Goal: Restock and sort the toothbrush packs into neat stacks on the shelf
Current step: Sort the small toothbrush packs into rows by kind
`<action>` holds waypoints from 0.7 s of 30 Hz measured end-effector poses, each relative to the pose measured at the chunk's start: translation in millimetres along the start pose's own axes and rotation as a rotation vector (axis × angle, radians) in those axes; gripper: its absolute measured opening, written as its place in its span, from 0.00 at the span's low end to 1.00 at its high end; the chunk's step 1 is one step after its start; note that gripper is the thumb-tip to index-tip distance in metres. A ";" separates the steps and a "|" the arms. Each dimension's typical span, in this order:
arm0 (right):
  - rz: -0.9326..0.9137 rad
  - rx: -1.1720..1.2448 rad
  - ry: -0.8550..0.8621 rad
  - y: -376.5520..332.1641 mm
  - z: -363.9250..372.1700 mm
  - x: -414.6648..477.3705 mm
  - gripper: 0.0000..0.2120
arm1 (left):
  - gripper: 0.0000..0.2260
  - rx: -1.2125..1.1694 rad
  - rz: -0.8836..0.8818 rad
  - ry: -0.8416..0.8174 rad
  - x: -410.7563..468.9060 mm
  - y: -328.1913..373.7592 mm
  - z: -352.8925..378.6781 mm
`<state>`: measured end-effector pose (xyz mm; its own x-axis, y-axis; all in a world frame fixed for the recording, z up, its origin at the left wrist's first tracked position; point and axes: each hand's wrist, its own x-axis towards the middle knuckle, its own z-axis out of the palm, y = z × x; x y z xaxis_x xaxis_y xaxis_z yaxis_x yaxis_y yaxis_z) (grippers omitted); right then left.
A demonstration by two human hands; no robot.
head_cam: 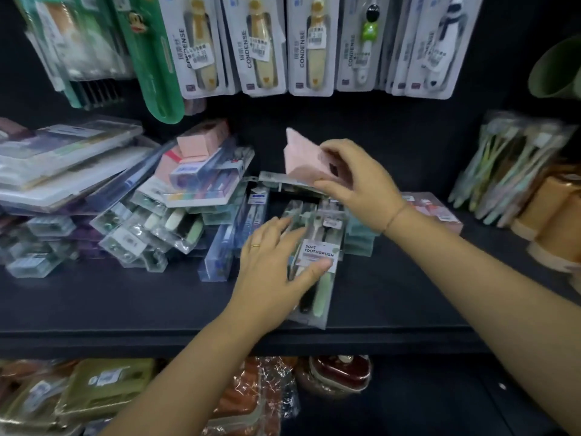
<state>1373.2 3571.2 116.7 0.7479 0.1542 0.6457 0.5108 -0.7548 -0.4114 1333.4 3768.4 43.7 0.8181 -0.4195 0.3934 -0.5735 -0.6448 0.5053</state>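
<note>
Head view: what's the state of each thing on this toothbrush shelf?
left hand, presses flat on soft toothbrush pack.
soft toothbrush pack, lying flat on shelf.
right hand, pinches pink pack.
pink pack, lifted, tilted.
left pile, jumbled, unsorted.
hanging packs, hung in a row.

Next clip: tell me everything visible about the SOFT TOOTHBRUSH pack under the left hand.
The pack is a long clear plastic sleeve with a white label printed SOFT TOOTHBRUSH. Inside show a black handle and a pale green one. It lies flat on the dark shelf, lengthwise front to back, near end at the front edge. The left hand rests on it, thumb across the label, fingers on its far part.
</note>
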 end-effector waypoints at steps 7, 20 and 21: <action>0.991 0.708 0.357 67.6 -61.9 -66.7 0.12 | 0.49 0.297 0.149 -0.294 6.6 2.1 17.2; 1.037 0.174 0.198 143.0 -68.6 -37.6 0.25 | 0.30 0.336 -0.021 0.096 22.7 5.2 57.2; 1.018 0.121 0.177 142.8 -65.5 -37.4 0.25 | 0.30 0.334 -0.032 0.103 22.9 5.5 57.2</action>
<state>1390.4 3415.8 76.0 0.7815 -0.6228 0.0379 -0.2806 -0.4051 -0.8702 1351.4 3718.7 11.5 0.8170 -0.3401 0.4657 -0.4887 -0.8370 0.2463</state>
